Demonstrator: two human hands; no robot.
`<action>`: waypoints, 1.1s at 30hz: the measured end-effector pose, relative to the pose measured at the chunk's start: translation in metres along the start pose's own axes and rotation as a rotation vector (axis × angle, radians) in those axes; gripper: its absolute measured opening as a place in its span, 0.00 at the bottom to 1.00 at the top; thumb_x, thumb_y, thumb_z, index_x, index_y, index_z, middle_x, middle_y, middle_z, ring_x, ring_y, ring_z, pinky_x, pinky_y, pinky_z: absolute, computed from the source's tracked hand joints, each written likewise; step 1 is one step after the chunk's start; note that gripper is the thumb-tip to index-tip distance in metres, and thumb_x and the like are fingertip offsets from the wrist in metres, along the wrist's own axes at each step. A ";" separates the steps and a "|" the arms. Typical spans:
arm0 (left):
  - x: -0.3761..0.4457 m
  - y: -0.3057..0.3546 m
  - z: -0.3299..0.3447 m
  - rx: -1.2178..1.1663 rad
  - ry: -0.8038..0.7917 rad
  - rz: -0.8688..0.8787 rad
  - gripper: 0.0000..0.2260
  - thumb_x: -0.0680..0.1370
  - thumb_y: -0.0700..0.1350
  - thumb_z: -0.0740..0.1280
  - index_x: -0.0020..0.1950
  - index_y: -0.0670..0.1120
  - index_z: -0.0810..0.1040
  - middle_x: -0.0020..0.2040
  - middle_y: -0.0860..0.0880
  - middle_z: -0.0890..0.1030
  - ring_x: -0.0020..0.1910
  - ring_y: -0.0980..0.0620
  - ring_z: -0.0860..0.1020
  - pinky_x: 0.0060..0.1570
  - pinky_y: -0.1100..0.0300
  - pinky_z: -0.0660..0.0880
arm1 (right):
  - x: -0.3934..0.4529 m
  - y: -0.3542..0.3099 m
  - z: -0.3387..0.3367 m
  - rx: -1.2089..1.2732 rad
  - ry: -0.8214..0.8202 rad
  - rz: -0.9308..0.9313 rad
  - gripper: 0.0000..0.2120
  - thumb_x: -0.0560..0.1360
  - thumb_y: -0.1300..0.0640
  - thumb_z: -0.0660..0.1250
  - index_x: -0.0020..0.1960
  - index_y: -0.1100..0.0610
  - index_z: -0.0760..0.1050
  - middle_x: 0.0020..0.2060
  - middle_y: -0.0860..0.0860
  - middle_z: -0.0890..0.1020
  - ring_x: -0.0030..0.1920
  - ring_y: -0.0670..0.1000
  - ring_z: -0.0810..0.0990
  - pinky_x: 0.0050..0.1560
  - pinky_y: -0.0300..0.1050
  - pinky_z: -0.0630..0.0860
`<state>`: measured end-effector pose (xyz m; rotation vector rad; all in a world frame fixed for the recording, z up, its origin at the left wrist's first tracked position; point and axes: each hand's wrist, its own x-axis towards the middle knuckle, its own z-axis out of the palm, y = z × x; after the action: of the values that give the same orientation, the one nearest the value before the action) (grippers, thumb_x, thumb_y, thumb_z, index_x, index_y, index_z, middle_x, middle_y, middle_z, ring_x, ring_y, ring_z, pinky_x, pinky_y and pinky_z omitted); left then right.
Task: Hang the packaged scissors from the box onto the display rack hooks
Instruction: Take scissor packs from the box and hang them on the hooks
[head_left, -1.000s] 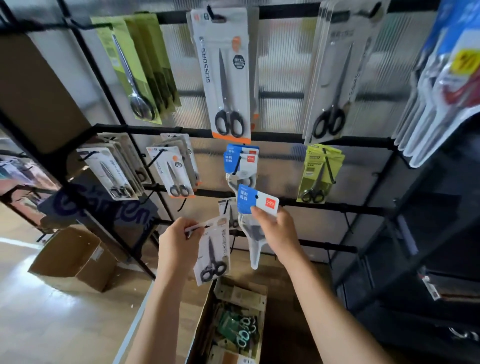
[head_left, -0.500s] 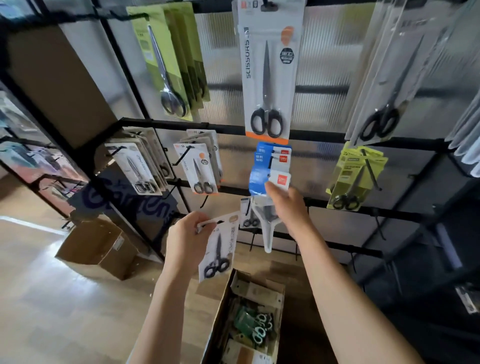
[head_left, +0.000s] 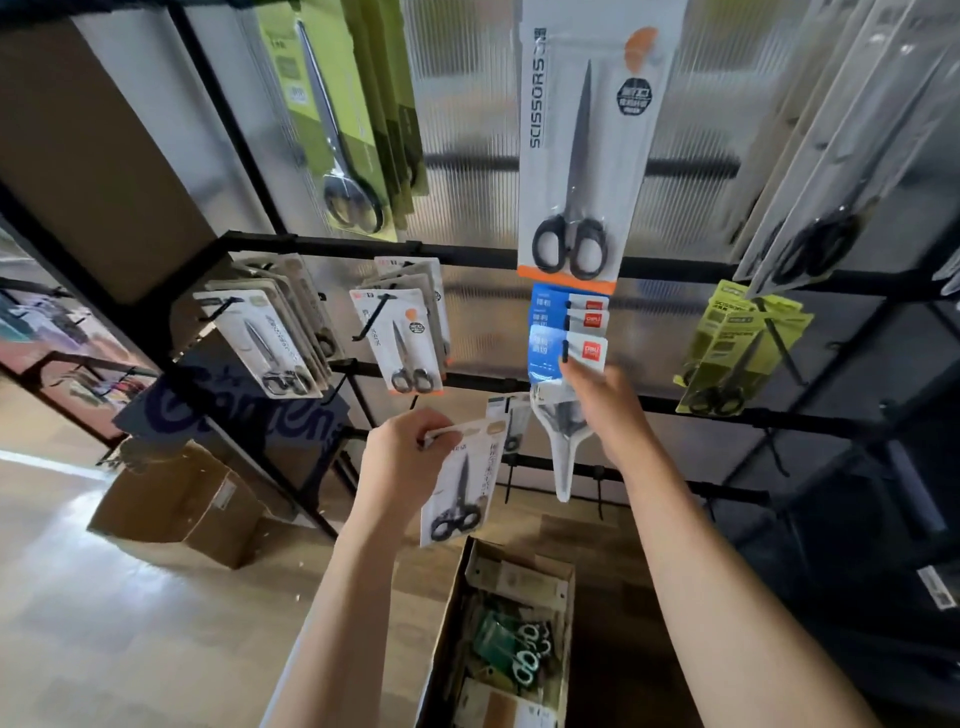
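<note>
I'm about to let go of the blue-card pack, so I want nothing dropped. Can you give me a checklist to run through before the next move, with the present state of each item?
1. Right hand holds the blue-card scissors pack: ok.
2. Pack's hang hole sits over the hook tip: ok, the tip shows in front of the card.
3. Pack is pushed fully back against the other blue packs: not ok, it still sits at the tip.
4. Left hand grips the white-card scissors pack: ok.
5. Open box still holds stock: ok.

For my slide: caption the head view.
Right hand hooks a blue-carded scissors pack onto the rack; left hand holds a white pack.
</note>
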<state>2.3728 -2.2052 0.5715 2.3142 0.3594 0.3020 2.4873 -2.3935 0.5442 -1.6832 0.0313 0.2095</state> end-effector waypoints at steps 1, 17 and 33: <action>0.002 0.000 0.001 -0.002 -0.003 0.003 0.01 0.73 0.42 0.71 0.42 0.45 0.82 0.31 0.57 0.76 0.29 0.62 0.72 0.28 0.74 0.66 | 0.005 -0.002 -0.001 -0.006 0.005 0.005 0.08 0.77 0.48 0.64 0.48 0.52 0.78 0.42 0.48 0.83 0.44 0.47 0.81 0.41 0.42 0.73; 0.004 -0.007 0.012 -0.080 -0.039 -0.104 0.01 0.74 0.45 0.71 0.42 0.48 0.81 0.36 0.53 0.80 0.38 0.54 0.78 0.36 0.66 0.71 | 0.032 0.011 -0.004 -0.130 0.123 -0.006 0.13 0.76 0.51 0.65 0.56 0.58 0.77 0.48 0.50 0.82 0.45 0.48 0.79 0.35 0.38 0.71; -0.005 -0.043 0.017 -0.057 -0.226 -0.091 0.05 0.74 0.44 0.71 0.47 0.44 0.82 0.41 0.49 0.82 0.42 0.51 0.78 0.40 0.61 0.73 | -0.031 0.066 0.000 -0.340 0.270 0.184 0.15 0.77 0.56 0.65 0.62 0.59 0.73 0.60 0.54 0.77 0.58 0.53 0.76 0.53 0.42 0.70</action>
<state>2.3663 -2.1889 0.5283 2.2400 0.3365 0.0053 2.4473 -2.4051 0.4843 -2.0396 0.3714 0.1273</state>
